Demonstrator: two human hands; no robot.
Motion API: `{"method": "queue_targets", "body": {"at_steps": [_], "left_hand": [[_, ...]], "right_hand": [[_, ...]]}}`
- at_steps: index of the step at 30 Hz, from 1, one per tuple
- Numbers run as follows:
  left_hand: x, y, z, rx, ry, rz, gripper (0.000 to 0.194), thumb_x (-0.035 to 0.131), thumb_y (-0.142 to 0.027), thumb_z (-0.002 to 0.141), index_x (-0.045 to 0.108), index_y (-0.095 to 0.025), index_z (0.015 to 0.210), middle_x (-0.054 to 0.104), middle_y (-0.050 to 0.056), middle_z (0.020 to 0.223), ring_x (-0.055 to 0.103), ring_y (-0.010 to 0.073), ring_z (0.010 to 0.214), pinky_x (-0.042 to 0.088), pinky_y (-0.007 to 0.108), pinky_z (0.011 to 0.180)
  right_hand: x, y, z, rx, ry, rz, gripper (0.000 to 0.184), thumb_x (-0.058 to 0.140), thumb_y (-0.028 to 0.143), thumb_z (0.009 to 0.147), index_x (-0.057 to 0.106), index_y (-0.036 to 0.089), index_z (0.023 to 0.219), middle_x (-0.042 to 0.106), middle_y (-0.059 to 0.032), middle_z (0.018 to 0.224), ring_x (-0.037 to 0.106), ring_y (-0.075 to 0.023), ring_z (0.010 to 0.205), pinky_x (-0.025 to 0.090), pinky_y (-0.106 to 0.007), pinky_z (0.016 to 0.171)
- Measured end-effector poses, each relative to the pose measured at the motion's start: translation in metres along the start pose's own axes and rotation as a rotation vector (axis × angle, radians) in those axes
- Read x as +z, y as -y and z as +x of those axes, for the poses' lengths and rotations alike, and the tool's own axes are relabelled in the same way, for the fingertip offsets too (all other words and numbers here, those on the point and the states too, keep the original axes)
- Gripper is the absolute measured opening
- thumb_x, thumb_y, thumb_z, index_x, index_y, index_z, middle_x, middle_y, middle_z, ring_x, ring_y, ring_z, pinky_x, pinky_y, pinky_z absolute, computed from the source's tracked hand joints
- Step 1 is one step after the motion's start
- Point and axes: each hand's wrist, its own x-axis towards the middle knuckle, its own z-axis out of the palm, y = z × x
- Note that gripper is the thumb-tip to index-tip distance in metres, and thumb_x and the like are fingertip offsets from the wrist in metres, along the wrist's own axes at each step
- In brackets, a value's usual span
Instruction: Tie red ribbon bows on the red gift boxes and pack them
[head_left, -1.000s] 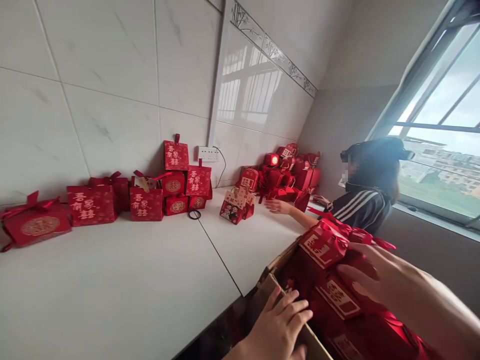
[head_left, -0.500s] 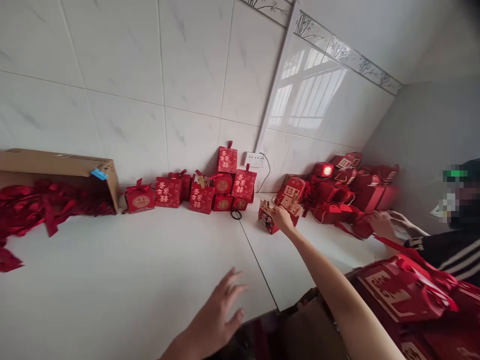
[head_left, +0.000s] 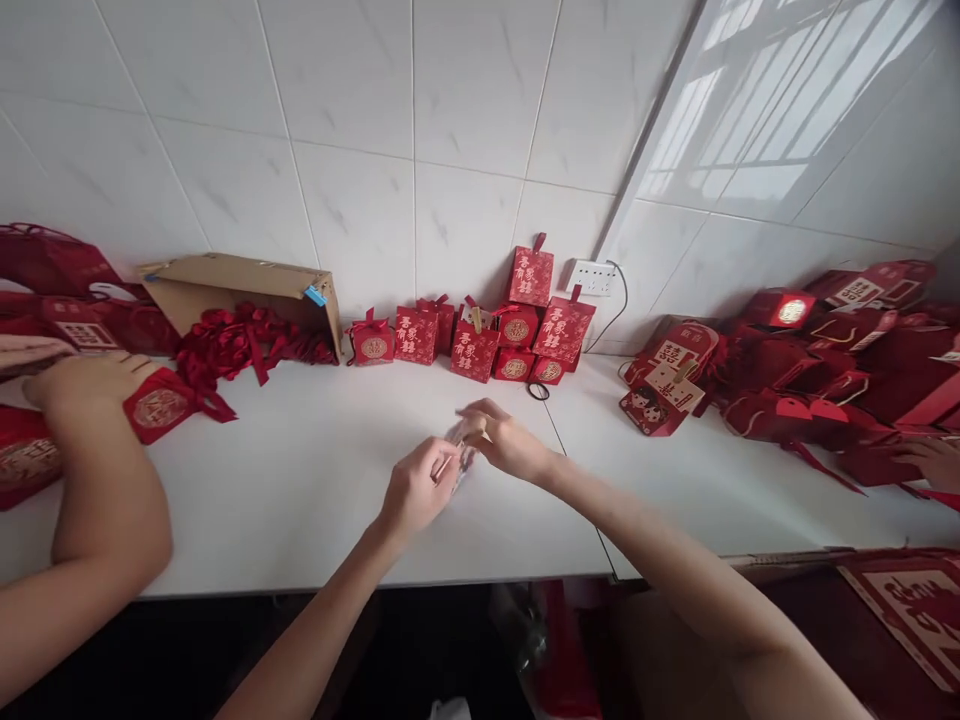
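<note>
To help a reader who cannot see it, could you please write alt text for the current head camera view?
A left hand and right hand hold a small blurred item over a white table. Red gift boxes stand along the tiled wall, and another person's arm reaches in from the left.

I see white bench (head_left: 322, 500), marbled tile wall (head_left: 352, 110) behind; barred-window reflection (head_left: 780, 110) gleaming above right end.

Head-worn view looks forward and down over the tabletop (head_left: 322, 480), slightly blurred perhaps.
</note>
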Motion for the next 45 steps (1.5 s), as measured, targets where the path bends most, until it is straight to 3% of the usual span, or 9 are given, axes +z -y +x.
{"method": "queue_targets", "body": {"at_steps": [4,8,13,17,20,24,28,40,45], "left_hand": [[0.011,0.003,-0.016,-0.159,-0.181,-0.029,0.007,0.047,-0.018,0.082,0.048,-0.021,0.088,0.034,-0.008,0.055,0.041,0.0066,0.045,0.038,0.018,0.048],[0.007,0.005,-0.02,-0.237,-0.085,-0.37,0.021,0.05,-0.02,0.079,0.036,-0.022,0.096,0.051,-0.003,0.076,0.056,0.009,0.061,0.046,0.021,0.056],[-0.012,0.008,-0.032,-0.235,0.304,-0.551,0.016,0.047,-0.02,0.083,0.041,-0.021,0.099,0.063,0.006,0.094,0.064,0.0165,0.088,0.053,0.031,0.074],[-0.032,0.01,-0.021,-0.033,-0.009,-0.161,0.002,0.05,-0.019,0.082,0.052,-0.02,0.082,0.061,0.004,0.081,0.059,0.0176,0.084,0.051,0.034,0.077],[-0.042,0.015,-0.003,-0.074,-0.139,-0.084,0.01,0.056,-0.023,0.079,0.049,-0.02,0.086,0.06,0.006,0.098,0.056,0.0193,0.097,0.052,0.034,0.079],[-0.04,0.024,0.007,-0.216,0.148,-0.346,0.011,0.051,-0.028,0.084,0.044,-0.019,0.081,0.06,0.002,0.09,0.062,0.0121,0.08,0.056,0.026,0.069],[-0.032,0.024,0.002,-0.137,0.235,-0.418,0.011,0.049,-0.027,0.087,0.054,-0.018,0.091,0.06,0.002,0.091,0.064,0.0117,0.082,0.057,0.026,0.076],[-0.029,0.03,-0.003,-0.108,0.204,-0.356,0.023,0.049,-0.029,0.087,0.063,-0.019,0.103,0.066,0.004,0.101,0.065,0.0143,0.088,0.057,0.024,0.077],[-0.033,0.028,-0.003,-0.121,0.227,-0.376,0.025,0.049,-0.028,0.087,0.063,-0.018,0.106,0.065,0.006,0.105,0.064,0.0151,0.092,0.057,0.025,0.078]], "right_hand": [[0.017,0.008,0.017,0.116,0.109,0.065,0.029,0.052,0.014,0.079,0.056,0.013,0.107,0.057,-0.0161,0.112,0.059,-0.0252,0.098,0.05,-0.041,0.081],[0.02,0.023,0.003,0.114,0.265,0.362,0.024,0.041,0.013,0.084,0.061,0.019,0.095,0.066,-0.0019,0.09,0.062,-0.0163,0.083,0.05,-0.03,0.075],[0.048,0.022,-0.022,0.283,-0.128,0.646,0.024,0.05,0.036,0.085,0.059,0.016,0.094,0.065,-0.0031,0.085,0.06,-0.0156,0.079,0.048,-0.027,0.069],[0.066,0.022,-0.026,0.395,-0.357,0.513,0.031,0.047,0.043,0.086,0.05,0.018,0.069,0.051,0.0028,0.058,0.051,-0.0118,0.057,0.042,-0.024,0.055],[0.065,0.027,-0.028,0.328,-0.378,0.488,0.018,0.048,0.036,0.087,0.053,0.019,0.085,0.057,0.0015,0.068,0.056,-0.013,0.063,0.046,-0.026,0.061],[0.061,0.037,-0.03,0.184,-0.463,0.379,0.016,0.045,0.022,0.087,0.051,0.02,0.101,0.062,-0.0052,0.091,0.061,-0.0162,0.082,0.05,-0.03,0.071],[0.068,0.042,-0.032,0.054,-0.518,0.261,0.015,0.043,0.016,0.088,0.057,0.022,0.09,0.058,-0.005,0.087,0.059,-0.0155,0.079,0.051,-0.028,0.063],[0.084,0.038,-0.034,-0.011,-0.59,-0.013,0.016,0.043,0.014,0.087,0.053,0.023,0.095,0.054,-0.006,0.087,0.059,-0.0155,0.078,0.052,-0.028,0.066],[0.085,0.039,-0.034,0.06,-0.603,0.143,0.009,0.046,0.02,0.086,0.053,0.022,0.091,0.057,-0.0058,0.086,0.06,-0.0162,0.076,0.051,-0.028,0.064]]}}
